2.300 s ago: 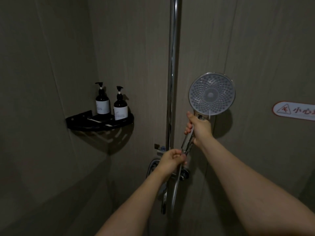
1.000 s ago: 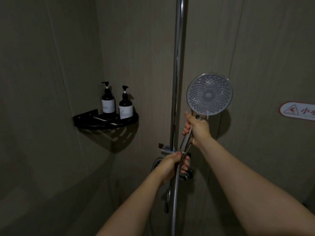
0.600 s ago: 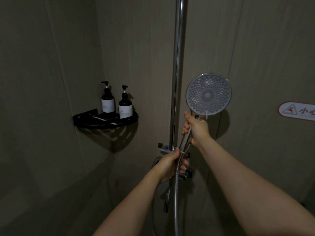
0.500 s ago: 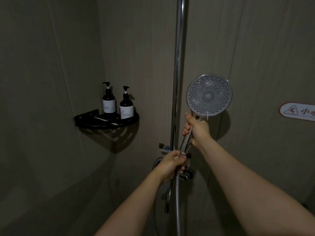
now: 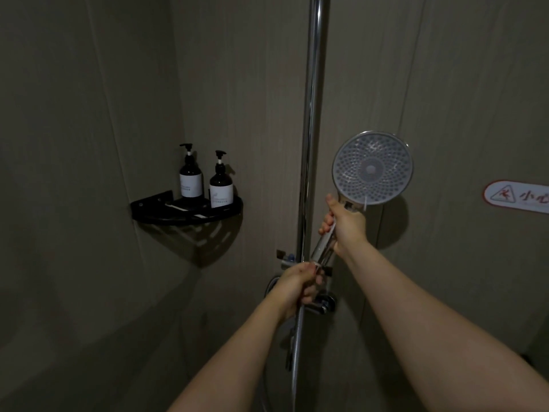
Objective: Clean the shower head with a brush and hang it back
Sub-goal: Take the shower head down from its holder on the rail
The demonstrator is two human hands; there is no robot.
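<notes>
The right hand [image 5: 346, 223] grips the chrome handle of a round, grey-faced shower head [image 5: 372, 168], whose nozzle face is turned toward the camera just above that hand. Below and to its left, the left hand [image 5: 297, 283] curls round the handle's lower end, where the ribbed metal hose [image 5: 295, 355] drops away. A vertical chrome riser rail [image 5: 312, 120] rises just left of the right hand. Well left of both hands, a black corner shelf [image 5: 166, 208] carries two dark pump bottles [image 5: 205, 181]. Far right of the hands, a red-edged warning sticker [image 5: 518, 197] clings to the wall.
</notes>
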